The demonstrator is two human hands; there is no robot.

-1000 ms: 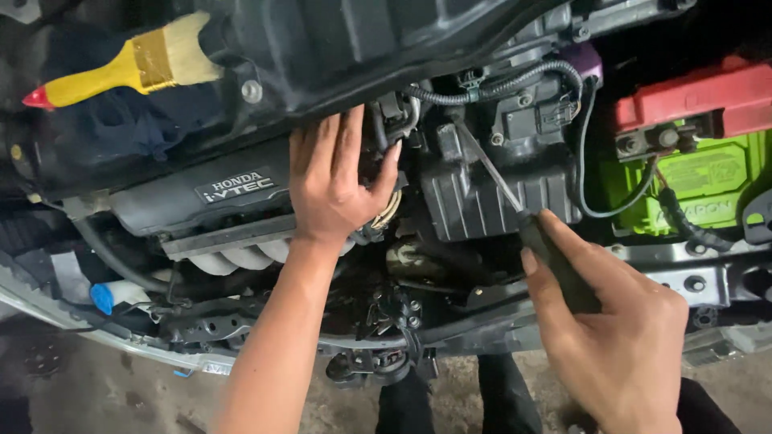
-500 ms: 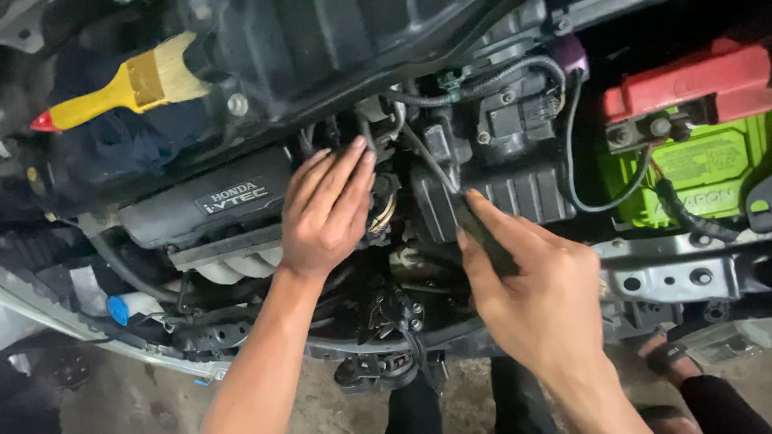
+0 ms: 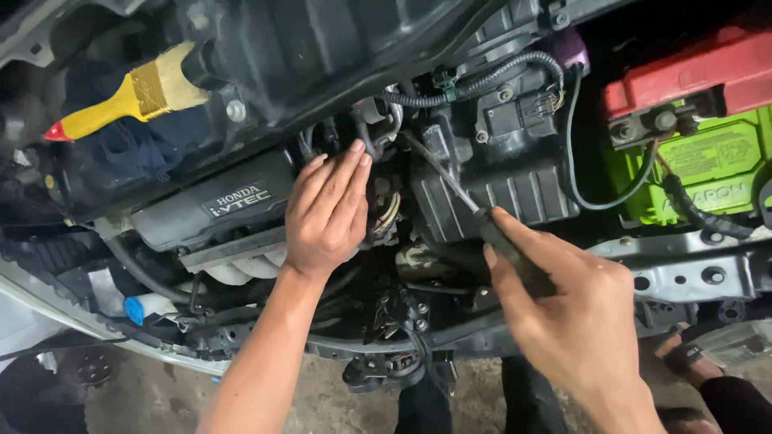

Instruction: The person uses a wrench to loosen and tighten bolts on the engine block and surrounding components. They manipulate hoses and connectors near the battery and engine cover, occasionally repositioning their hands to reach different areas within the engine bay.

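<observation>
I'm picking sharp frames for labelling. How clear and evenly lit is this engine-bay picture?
Head view: the left hand and engine cover are sharp; the right hand gripping the screwdriver is slightly motion-blurred; light is uneven, bright on the green battery and yellow-handled brush, deep shadow between the engine parts below.

An open engine bay (image 3: 498, 185) fills nearly the whole view, dark and crowded with black housings and hoses. Below its front edge runs a strip of bare concrete floor (image 3: 161, 394), grey, stained and rough (darker towards the middle). A pale body panel (image 3: 32, 309) curves along the lower left corner. At the top left, a yellow-handled brush (image 3: 129, 100) lies on a dark blue cloth (image 3: 121, 149). To the right sits a green battery (image 3: 716, 165) under a red cover (image 3: 691, 76). Light falls evenly from above, leaving the deeper recesses in shadow.
</observation>
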